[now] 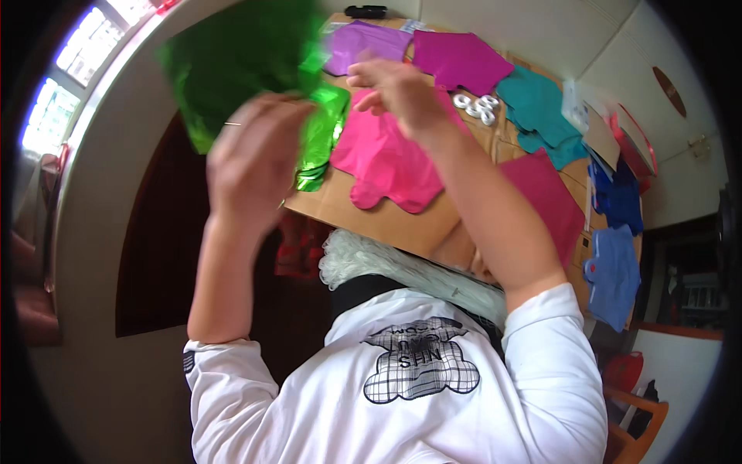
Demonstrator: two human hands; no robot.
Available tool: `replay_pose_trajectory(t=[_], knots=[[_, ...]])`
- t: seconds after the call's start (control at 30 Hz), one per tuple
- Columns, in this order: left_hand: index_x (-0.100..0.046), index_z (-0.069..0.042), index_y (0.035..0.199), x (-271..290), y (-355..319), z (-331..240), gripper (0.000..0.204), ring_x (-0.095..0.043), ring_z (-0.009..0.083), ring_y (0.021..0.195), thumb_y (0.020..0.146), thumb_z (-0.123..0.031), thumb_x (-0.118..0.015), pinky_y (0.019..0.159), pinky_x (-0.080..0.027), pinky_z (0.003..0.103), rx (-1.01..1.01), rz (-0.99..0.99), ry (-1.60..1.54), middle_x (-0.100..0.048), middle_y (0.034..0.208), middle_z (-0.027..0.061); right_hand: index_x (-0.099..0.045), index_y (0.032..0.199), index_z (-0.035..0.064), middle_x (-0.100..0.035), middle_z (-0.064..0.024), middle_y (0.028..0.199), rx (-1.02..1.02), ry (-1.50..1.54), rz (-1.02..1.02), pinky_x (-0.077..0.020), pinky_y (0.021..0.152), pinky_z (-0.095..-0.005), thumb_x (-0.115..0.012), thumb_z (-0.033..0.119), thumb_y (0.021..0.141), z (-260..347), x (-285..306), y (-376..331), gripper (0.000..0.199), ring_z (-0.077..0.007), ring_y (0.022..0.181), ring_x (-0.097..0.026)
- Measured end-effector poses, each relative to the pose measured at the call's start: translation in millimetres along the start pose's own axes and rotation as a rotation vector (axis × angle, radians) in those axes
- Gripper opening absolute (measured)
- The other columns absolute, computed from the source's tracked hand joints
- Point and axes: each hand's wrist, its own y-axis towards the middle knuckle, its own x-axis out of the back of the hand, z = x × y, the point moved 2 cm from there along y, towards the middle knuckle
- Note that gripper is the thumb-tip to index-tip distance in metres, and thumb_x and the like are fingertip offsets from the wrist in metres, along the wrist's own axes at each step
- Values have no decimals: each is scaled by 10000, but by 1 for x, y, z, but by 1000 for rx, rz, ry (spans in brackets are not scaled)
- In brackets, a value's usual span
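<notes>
The crinkled green metallic foil sheet [232, 62] is held raised above the cardboard-covered table [371, 213], apparently mid-handling. The left hand [251, 166] is clenched on its lower edge. The right hand [398, 89] hovers beside it, fingers loosely spread, grasping nothing. Any further move calls for a second grasp point. Pink foil [382, 155] lies below.

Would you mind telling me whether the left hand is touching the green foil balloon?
Touching. The head view shows the left hand raised, with its fingers closed on the lower edge of the green foil balloon, which crumples where they pinch it.
</notes>
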Motion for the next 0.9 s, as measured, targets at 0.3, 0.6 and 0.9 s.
replay_pose_trajectory(t=[0.3,0.6,0.9], knots=[[-625,-63,1166,-121,-3,-190,404,-613,250,1014,773,-153,-654,969,-460,476,-177,410,-415,-592,1026,87,-663,960,-24,-676,-34,831,-108,-661,-319,-487,667,-284,-679,225,873,44,170,-209,265,-85,744,-595],[-707,-54,930,-126,-9,-96,138,-665,265,822,800,-90,-736,722,-530,349,232,433,-551,-674,909,108,-650,814,-57,-641,-122,629,-289,-774,-687,-456,549,-380,-695,210,804,-42,265,-296,271,-201,570,-623],[-732,-52,942,-227,29,167,302,-695,245,833,804,-320,-721,759,-542,355,634,469,-194,-720,893,124,-653,850,-12,-651,-188,708,-301,-1125,-835,-473,604,-422,-701,280,781,-13,234,-291,303,-350,675,-649]])
